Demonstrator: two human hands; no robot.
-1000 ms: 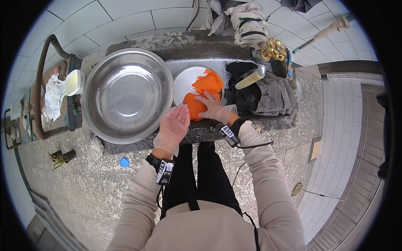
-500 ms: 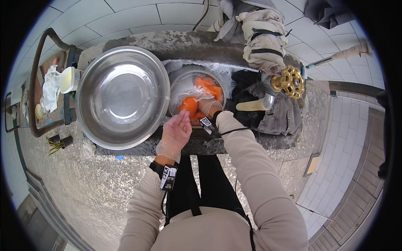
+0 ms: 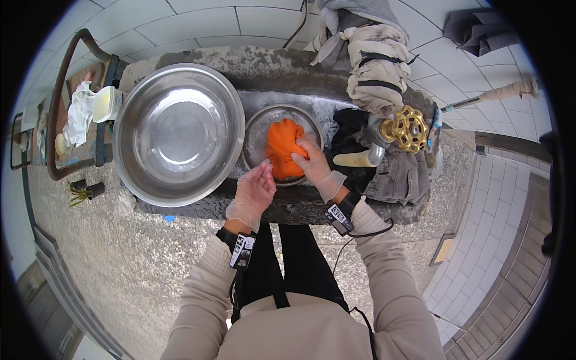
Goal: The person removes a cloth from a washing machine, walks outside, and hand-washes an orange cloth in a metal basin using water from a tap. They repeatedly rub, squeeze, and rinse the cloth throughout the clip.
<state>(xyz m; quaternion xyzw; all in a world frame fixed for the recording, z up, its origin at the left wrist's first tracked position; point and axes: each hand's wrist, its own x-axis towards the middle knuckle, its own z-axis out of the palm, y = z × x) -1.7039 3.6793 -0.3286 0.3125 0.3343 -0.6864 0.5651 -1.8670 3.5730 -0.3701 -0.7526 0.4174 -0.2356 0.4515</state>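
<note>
A wet orange cloth (image 3: 283,144), bunched into a rounded heap, lies over a round metal basin (image 3: 252,129) of water set in the stone sink. My right hand (image 3: 315,167), in a clear thin glove, grips the cloth's right side, thumb toward me. At its lower left edge, the curled fingers of my left hand (image 3: 252,191) pinch the cloth; the glove there is also clear. The fingertips' exact hold is partly hidden. Both wrists carry small strapped devices.
A large steel bowl (image 3: 129,156) stands to the left on the sink (image 3: 240,63). Dark clothes (image 3: 393,177) lie at the right below a spout (image 3: 360,158) with a brass wheel valve (image 3: 410,129). Wrapped cloth (image 3: 379,66) covers the pipe. A white tub (image 3: 105,103) sits far left.
My right hand has come up out of the basin and shifted right, bringing the orange cloth into one raised heap. The splashing has settled. My left hand stays nearly in place.
</note>
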